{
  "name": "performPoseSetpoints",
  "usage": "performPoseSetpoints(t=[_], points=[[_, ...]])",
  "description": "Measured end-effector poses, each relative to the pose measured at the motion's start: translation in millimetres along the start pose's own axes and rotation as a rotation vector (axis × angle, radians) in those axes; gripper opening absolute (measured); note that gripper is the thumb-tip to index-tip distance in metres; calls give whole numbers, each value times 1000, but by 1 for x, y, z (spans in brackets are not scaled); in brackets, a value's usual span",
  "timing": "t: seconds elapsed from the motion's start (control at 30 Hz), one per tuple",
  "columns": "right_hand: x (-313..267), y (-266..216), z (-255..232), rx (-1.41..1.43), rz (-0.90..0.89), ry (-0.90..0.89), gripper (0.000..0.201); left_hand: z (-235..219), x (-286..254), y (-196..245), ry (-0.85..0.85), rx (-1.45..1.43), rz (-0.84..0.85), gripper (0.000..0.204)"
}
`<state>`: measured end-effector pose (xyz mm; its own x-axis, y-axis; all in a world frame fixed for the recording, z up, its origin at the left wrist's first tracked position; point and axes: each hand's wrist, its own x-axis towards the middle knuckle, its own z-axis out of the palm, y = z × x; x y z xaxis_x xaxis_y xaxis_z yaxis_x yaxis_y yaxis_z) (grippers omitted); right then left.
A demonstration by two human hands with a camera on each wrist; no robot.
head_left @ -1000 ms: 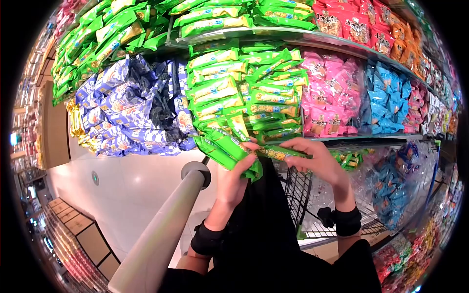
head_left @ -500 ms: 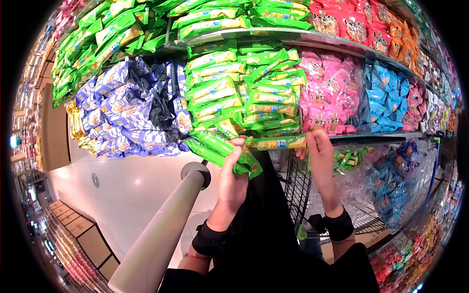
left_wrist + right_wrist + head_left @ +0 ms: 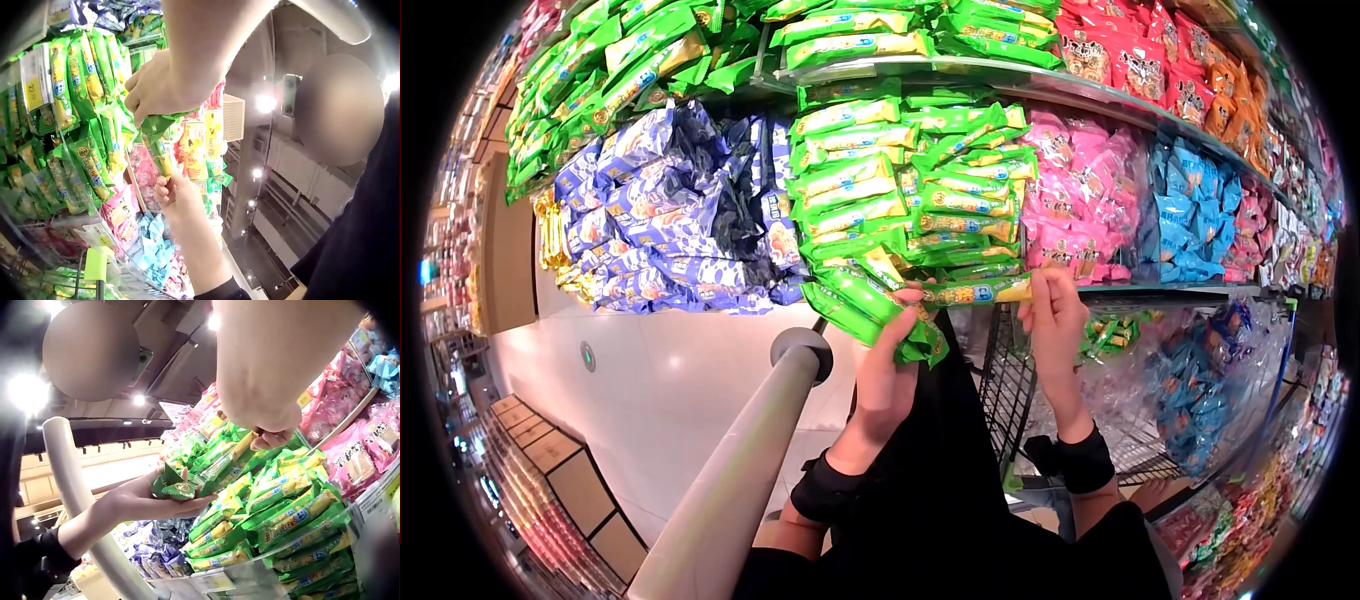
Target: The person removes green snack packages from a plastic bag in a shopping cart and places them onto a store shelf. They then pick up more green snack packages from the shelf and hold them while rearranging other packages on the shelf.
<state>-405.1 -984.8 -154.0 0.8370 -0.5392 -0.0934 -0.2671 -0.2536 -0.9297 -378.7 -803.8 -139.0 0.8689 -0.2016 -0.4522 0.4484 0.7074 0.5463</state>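
In the head view my left hand (image 3: 887, 375) grips a bunch of long green snack packets (image 3: 855, 308), its thumb lying over them. One more green-and-yellow snack packet (image 3: 980, 291) stretches between my two hands, printed side up. My right hand (image 3: 1057, 325) pinches that packet's right end, while its other end meets the bunch at my left fingers. From the left wrist, the packet (image 3: 161, 156) hangs between the hands. In the right wrist view, green wrapper ends (image 3: 175, 487) stick up from my left palm.
Piled green packets (image 3: 850, 180) fill the shelf just beyond my hands. Purple packs (image 3: 650, 210) lie to their left, pink bags (image 3: 1075, 190) and blue bags (image 3: 1190, 210) to their right. A wire cart (image 3: 1010, 380) stands at lower right. A thick grey pole (image 3: 730, 460) slants up at left.
My right hand has moved right along the single packet to its end, and the packet has turned to show its printed face. My left hand keeps its grip on the bunch.
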Motion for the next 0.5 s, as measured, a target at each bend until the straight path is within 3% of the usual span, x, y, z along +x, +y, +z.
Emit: performPoseSetpoints(t=[0.07,0.17,0.3,0.5], points=[[0,2,4,134,80,-52,10,-5,2,-3,20,64,23,20],[1,8,5,94,86,-87,11,-6,0,4,36,54,-32,19],[-2,4,6,32,83,-52,15,-4,2,6,49,46,14,19],[2,14,4,136,153,-95,11,-1,2,10,22,35,-5,21]])
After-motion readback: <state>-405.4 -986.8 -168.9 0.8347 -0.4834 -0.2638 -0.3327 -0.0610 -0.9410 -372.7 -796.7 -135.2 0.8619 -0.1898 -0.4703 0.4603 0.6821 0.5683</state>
